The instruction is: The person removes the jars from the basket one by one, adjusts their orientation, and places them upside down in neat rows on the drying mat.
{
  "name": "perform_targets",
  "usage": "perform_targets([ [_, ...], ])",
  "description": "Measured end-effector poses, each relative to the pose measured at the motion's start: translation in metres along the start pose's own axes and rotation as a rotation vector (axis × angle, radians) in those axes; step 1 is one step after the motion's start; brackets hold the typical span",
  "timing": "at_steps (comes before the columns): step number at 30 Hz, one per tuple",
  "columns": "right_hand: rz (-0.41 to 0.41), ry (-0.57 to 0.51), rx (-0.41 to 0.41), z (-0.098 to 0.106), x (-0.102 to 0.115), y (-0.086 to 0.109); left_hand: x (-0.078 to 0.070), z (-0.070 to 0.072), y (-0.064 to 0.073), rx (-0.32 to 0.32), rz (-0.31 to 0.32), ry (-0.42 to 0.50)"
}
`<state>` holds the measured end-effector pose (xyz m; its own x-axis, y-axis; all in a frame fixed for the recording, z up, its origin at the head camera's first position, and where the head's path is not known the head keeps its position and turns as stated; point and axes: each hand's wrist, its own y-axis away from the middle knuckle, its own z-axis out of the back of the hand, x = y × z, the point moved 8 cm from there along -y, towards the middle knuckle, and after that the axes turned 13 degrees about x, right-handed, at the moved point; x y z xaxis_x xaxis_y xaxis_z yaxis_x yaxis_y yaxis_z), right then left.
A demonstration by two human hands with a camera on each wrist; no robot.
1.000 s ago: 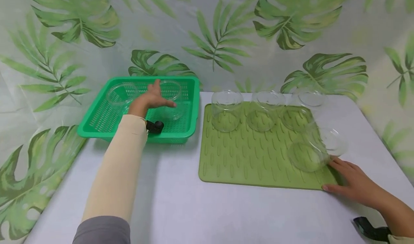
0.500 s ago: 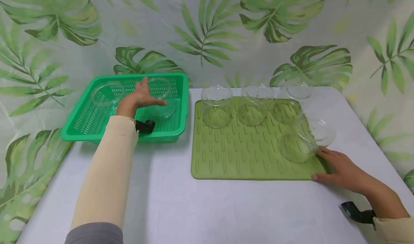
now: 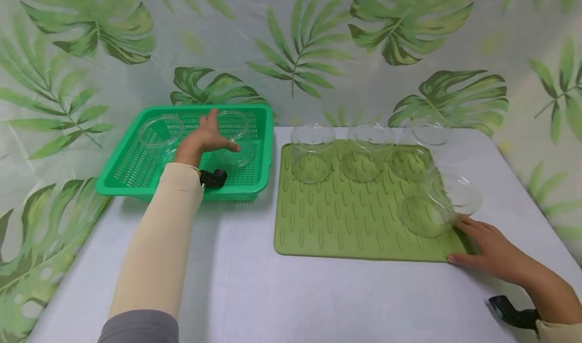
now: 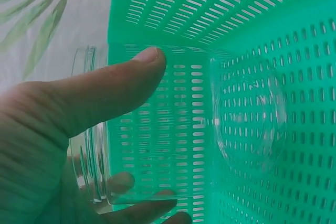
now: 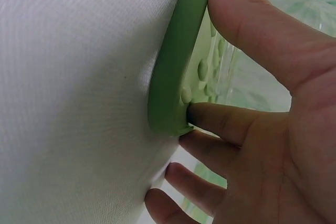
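My left hand reaches into a green basket and holds a clear round jar that stands inside. In the left wrist view the thumb lies along one side of this jar, with fingers curled round the other. A second clear jar is at the basket's left end. My right hand rests with spread fingers at the near right corner of a green ridged mat; in the right wrist view, thumb and index fingertip touch the mat's edge. Close to those fingers stands a clear jar.
Three more clear jars stand along the mat's back edge, among them a left one, a middle one and a right one. A white cloth covers the table. Behind hangs a leaf-patterned curtain.
The head view has shifted slightly, first one way and then partly back. Both hands, the jars, the basket and the mat keep their places relative to each other.
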<state>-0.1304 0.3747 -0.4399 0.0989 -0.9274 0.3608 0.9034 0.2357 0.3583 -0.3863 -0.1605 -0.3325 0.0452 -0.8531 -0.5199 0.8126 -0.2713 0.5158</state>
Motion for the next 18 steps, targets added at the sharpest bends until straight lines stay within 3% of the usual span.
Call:
perform_targets([
  [11,0.007,-0.006,-0.015,-0.004,-0.007,-0.002,0.000,0.006,-0.001,-0.047,-0.048,-0.011],
  [18,0.015,-0.013,-0.019,-0.005,-0.009,-0.003,-0.006,0.011,0.010,-0.057,-0.089,-0.048],
])
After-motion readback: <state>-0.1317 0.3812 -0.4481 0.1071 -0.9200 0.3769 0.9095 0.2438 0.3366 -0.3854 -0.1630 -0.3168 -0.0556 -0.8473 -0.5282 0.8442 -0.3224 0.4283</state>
